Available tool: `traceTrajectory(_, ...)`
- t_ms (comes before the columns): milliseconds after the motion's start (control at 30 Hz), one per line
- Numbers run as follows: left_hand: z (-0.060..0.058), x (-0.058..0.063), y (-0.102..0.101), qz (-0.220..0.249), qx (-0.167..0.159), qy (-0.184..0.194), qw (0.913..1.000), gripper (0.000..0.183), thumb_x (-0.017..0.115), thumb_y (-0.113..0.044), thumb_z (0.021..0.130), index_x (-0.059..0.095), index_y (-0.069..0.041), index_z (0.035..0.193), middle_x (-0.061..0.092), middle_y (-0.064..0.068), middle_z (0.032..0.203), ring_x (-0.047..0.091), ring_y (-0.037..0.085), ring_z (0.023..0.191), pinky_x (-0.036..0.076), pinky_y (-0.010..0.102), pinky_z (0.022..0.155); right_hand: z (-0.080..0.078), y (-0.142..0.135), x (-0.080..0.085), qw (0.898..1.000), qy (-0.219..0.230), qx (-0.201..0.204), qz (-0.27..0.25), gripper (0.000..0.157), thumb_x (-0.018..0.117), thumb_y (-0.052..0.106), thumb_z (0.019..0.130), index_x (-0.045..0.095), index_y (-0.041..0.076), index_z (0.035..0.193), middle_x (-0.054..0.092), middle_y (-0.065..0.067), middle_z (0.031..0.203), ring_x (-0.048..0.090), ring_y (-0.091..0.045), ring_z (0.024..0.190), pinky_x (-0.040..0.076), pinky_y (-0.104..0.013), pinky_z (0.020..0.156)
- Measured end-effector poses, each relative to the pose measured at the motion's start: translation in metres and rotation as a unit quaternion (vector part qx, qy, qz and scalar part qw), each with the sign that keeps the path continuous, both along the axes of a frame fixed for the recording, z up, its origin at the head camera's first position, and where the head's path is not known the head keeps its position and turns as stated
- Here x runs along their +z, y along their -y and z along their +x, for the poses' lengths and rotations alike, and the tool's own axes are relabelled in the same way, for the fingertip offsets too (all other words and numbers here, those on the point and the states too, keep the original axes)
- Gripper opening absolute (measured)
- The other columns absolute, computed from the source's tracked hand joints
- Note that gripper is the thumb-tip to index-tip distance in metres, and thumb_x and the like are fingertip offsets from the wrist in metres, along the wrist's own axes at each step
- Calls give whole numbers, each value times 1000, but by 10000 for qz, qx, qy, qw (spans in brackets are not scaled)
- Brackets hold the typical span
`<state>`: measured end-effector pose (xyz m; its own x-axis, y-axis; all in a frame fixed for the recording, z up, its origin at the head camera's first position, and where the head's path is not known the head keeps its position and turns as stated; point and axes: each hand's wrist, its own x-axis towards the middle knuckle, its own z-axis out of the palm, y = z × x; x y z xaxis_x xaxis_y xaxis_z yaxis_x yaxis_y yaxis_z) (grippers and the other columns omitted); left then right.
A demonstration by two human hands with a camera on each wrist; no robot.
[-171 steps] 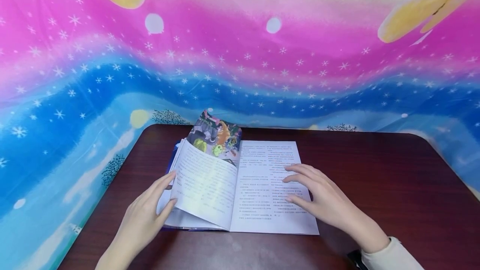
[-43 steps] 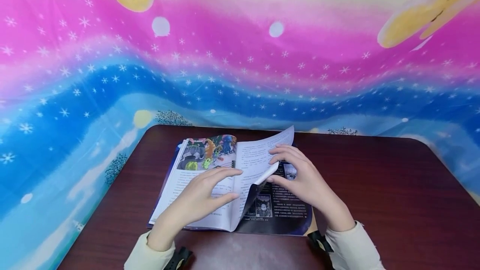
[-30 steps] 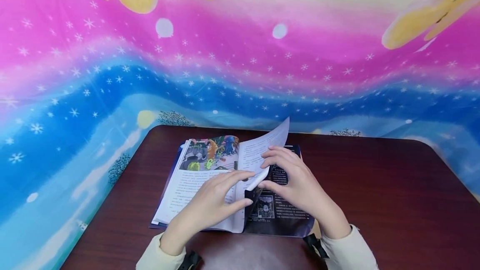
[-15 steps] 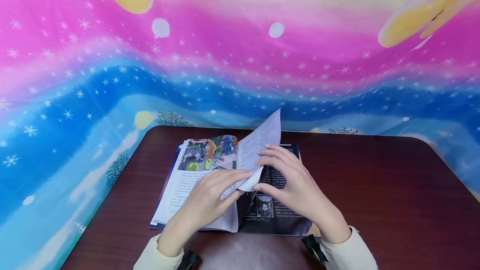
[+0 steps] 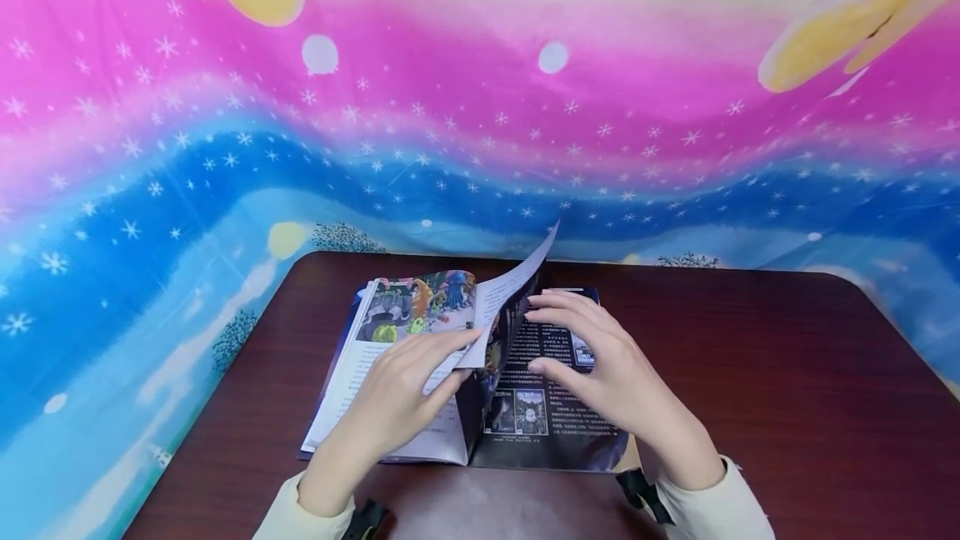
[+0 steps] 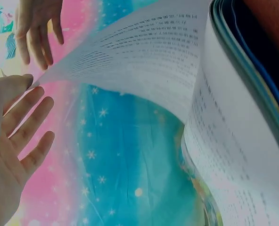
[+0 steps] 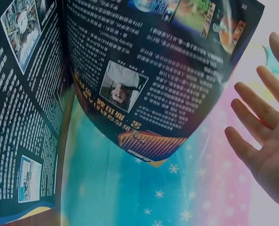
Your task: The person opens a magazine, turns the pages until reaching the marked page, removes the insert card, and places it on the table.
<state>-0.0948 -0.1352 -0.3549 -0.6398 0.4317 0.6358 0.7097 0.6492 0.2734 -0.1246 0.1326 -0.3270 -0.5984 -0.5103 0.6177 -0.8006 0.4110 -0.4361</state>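
An open magazine (image 5: 555,448) lies on the table, with a colour picture and text on its left side and a black page on its right. One leaf (image 5: 498,298) stands raised and curved near the spine, white with text on one face. In the left wrist view, my left hand (image 6: 17,136) pinches the edge of this leaf (image 6: 144,52) between thumb and index finger. Right of the leaf, my right hand (image 5: 622,382) hovers over the black page with fingers spread and slightly bent. The right wrist view shows that hand (image 7: 266,136) apart from the leaf's dark printed face (image 7: 153,70).
The dark red-brown table (image 5: 757,373) extends on both sides of the magazine. Behind it hangs a pink and blue cloth (image 5: 465,123) with printed snowflakes. Pale sleeves (image 5: 716,507) and black straps (image 5: 643,497) show at the wrists.
Earlier, the right hand lifted the leaf from the right side and brought it leftward. Now the left hand has taken its edge, and the right hand has let go and shifted slightly right.
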Motion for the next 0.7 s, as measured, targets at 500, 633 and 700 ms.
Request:
traceTrajectory(500, 6, -3, 34, 63, 579, 151, 9982, 57, 77, -10, 84, 59, -17, 138, 65, 1, 129, 64, 23, 114, 51, 47, 94, 2, -20, -21, 9959, 497, -706, 282, 40, 77, 14, 87, 64, 22, 124, 58, 4, 135, 51, -17, 128, 36, -25, 108)
traceTrajectory(633, 10, -9, 47, 27, 889, 140, 9959, 61, 78, -11, 82, 58, -18, 139, 67, 1, 126, 65, 22, 109, 54, 47, 88, 1, -30, -28, 9933, 443, -876, 613, 39, 78, 17, 87, 65, 23, 124, 58, 6, 134, 52, -17, 127, 42, -35, 103)
traceTrajectory(700, 12, -11, 53, 10, 1027, 158, 9946, 65, 80, -11, 80, 56, -18, 140, 67, 1, 123, 66, 22, 106, 55, 47, 85, 1, -36, -32, 9921, 417, -928, 733, 40, 78, 18, 87, 65, 24, 124, 59, 6, 134, 53, -16, 126, 45, -38, 99)
